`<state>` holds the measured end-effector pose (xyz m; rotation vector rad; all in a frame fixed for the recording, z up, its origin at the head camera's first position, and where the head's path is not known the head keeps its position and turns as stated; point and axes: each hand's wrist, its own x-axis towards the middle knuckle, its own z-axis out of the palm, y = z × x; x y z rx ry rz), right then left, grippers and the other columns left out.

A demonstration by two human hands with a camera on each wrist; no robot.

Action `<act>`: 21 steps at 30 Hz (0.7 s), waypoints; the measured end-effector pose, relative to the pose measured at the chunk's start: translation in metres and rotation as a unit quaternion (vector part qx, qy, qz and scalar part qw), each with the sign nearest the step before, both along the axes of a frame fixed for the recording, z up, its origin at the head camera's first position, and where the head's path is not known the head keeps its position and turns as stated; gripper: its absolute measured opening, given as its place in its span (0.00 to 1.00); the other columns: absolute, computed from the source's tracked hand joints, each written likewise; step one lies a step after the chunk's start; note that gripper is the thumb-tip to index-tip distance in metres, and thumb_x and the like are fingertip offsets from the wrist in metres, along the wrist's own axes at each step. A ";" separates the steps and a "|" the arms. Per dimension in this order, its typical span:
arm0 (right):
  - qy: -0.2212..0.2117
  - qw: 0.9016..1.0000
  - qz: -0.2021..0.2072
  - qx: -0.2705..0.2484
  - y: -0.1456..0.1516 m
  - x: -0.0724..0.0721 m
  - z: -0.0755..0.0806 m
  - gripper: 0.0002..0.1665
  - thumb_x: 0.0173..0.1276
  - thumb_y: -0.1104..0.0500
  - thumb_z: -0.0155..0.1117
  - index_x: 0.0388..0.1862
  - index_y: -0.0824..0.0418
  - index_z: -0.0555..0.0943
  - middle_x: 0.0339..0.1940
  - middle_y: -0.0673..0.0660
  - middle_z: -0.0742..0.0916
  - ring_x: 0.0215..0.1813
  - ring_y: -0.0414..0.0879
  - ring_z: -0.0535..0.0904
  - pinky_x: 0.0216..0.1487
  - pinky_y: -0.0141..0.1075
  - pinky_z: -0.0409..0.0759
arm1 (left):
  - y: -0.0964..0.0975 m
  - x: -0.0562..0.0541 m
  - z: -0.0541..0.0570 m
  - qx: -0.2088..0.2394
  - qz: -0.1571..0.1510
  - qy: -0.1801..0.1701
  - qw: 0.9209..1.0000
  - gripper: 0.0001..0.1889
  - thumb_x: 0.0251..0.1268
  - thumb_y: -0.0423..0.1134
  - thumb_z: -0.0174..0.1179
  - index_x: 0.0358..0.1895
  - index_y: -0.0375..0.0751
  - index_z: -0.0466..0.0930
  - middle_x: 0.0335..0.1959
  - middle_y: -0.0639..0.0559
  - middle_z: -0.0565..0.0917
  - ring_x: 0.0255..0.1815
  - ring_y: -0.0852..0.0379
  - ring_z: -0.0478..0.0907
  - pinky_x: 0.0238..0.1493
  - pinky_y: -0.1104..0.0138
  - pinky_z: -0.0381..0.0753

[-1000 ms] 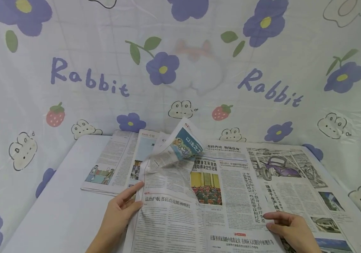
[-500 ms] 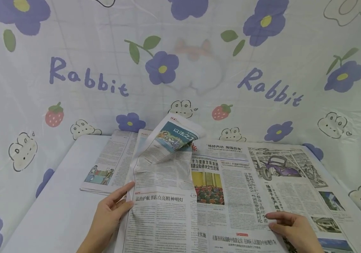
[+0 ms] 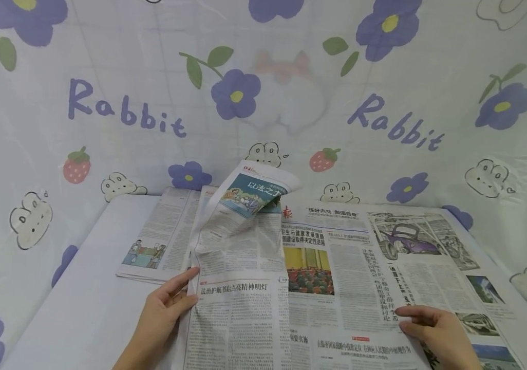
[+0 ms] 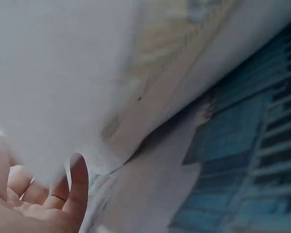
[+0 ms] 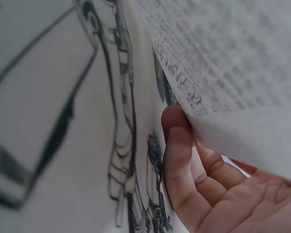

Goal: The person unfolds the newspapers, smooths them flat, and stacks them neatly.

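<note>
My left hand (image 3: pixel 162 311) pinches the left edge of a newspaper page (image 3: pixel 240 257) in the head view, thumb on top and fingers beneath. The page stands partly lifted, creased, its top corner curling over to the right. My right hand (image 3: pixel 436 329) pinches the right edge of the newspaper sheet (image 3: pixel 353 288) under it, which carries a photo of a hall. In the left wrist view my fingers (image 4: pixel 77 189) lie behind the white paper, and the grip is partly hidden. The right wrist view has my curled fingers (image 5: pixel 179 155) against the printed sheet's edge.
To the left lies a folded newspaper (image 3: pixel 162 241) on the white table (image 3: pixel 83 288). A newspaper page with a purple car drawing (image 3: pixel 416 241) spreads to the right. Behind the table hangs a white curtain (image 3: pixel 286 103) with flowers, strawberries and rabbits.
My left hand has drawn the page leftward, uncovering more of the sheet beneath. The page's top corner has risen and moved left. My right hand has shifted slightly right.
</note>
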<state>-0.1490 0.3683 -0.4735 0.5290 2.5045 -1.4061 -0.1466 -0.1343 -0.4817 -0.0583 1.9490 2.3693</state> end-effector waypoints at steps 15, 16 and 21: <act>-0.052 0.995 0.018 -0.085 0.055 -0.004 0.010 0.21 0.64 0.59 0.71 0.53 0.67 0.83 0.44 0.56 0.86 0.42 0.53 0.83 0.43 0.44 0.82 | -0.022 -0.004 0.010 -0.041 0.011 -0.011 0.999 0.31 0.65 0.36 0.66 0.71 0.43 0.69 0.67 0.49 0.69 0.57 0.62 0.75 0.51 0.68 0.78; -0.054 0.994 0.021 -0.087 0.061 -0.005 0.009 0.21 0.64 0.59 0.72 0.53 0.68 0.83 0.44 0.57 0.86 0.42 0.53 0.83 0.43 0.44 0.82 | -0.021 -0.004 0.011 -0.042 0.010 -0.009 0.999 0.31 0.65 0.36 0.66 0.71 0.44 0.70 0.60 0.48 0.74 0.51 0.63 0.77 0.47 0.70 0.78; -0.063 0.992 0.023 -0.105 0.084 -0.008 0.007 0.18 0.67 0.62 0.69 0.53 0.68 0.83 0.44 0.59 0.86 0.42 0.56 0.83 0.44 0.48 0.83 | -0.019 -0.004 0.012 -0.047 0.002 -0.004 0.999 0.29 0.65 0.36 0.66 0.69 0.48 0.71 0.37 0.48 0.74 0.31 0.61 0.71 0.36 0.71 0.76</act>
